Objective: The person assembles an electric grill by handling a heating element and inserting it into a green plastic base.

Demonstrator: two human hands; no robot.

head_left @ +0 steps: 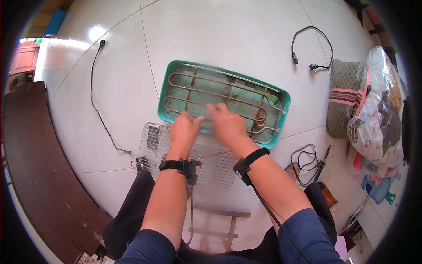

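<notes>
Head view: tray (pixel 285 113) (teal) lies before both hands (pixel 229 126).

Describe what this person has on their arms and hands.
The left hand and right hand are ungloved. Short dark blue sleeves show above. Each wrist wears a black strap carrying a small dark box, with a thin dark cable.

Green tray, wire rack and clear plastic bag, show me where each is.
Green tray (pixel 164 89), head view: left rim.
Wire rack (pixel 214 161), head view: middle wires.
Clear plastic bag (pixel 372 113), head view: middle.
</notes>
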